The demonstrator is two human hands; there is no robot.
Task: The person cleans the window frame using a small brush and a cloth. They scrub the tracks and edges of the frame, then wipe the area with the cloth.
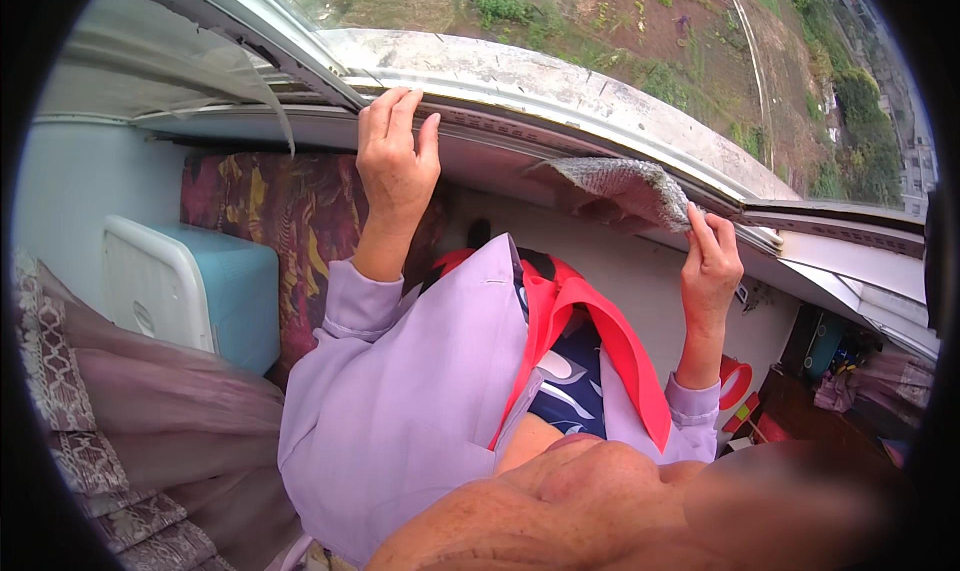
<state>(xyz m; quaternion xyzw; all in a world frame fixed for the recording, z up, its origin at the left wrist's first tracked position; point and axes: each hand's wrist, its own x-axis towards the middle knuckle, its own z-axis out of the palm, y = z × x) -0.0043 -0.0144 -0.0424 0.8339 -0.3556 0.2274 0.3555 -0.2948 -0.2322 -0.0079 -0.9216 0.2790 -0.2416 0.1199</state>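
At the window frame (560,143), my left hand (396,166) rests its fingertips on the inner edge, near the corner of a sliding sash (290,46). Its fingers are slightly bent and the thumb stands apart, with nothing held. Farther right, my right hand (712,256) pinches one end of a grey textured cloth (630,186) between thumb and fingers. The cloth lies against the frame's inner edge, its other end hanging loosely to the left. Both forearms wear lilac sleeves.
Beyond the window lies a pale ledge (500,63), with green plots far below. To the left stand a blue-and-white plastic box (235,286), a patterned dark red fabric panel (290,206) and a mauve curtain (170,371). A red round object (735,381) and cluttered furniture are at the right.
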